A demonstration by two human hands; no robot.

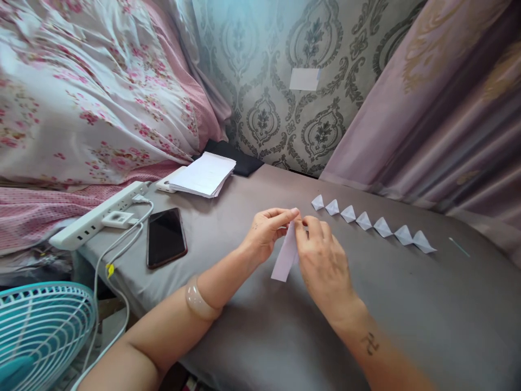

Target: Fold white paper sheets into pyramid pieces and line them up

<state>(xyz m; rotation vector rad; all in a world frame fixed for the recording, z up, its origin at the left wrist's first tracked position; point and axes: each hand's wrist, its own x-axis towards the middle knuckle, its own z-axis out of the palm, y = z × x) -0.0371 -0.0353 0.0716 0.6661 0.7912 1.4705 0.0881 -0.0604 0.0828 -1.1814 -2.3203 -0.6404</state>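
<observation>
Between my two hands is a folded strip of white paper, its lower end slanting down toward me above the table. My left hand pinches the paper's upper end, thumb pointing to the right. Curled against the same end, the fingers of my right hand close on its right side. My fingers hide the top of the strip, so its fold there cannot be made out. Right of my hands, several small folded white paper pieces stand in a slanting row on the grey cloth.
A stack of white paper lies at the back left near a black flat item. Closer in are a phone and a power strip with cables. A blue fan stands lower left. A thin stick lies far right on the table.
</observation>
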